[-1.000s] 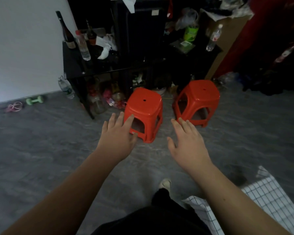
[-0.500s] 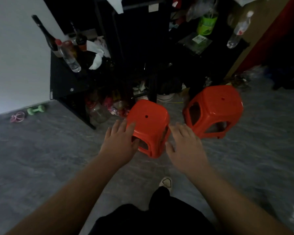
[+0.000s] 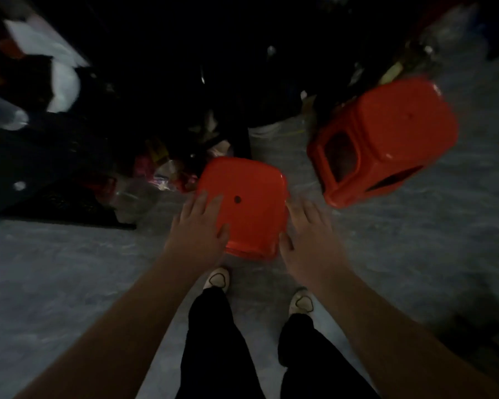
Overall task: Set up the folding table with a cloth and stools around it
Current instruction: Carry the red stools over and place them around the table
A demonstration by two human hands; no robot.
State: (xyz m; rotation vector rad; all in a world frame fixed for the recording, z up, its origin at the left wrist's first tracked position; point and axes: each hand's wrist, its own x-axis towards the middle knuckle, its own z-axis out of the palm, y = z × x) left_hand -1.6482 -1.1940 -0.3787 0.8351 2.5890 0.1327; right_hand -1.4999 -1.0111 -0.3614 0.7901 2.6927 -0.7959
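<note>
On the grey floor (image 3: 55,269) just before the person's feet stands the near red stool (image 3: 242,205), left hand (image 3: 198,228) flat on its seat, right hand (image 3: 308,234) beside its right edge, fingers straight. Neither hand grips yet, so a lift could slip; the second stool (image 3: 386,139) stands close right.

We see a dim grey mottled floor (image 3: 55,272); across the frame's top, perhaps dark cluttered shelving (image 3: 55,156).
</note>
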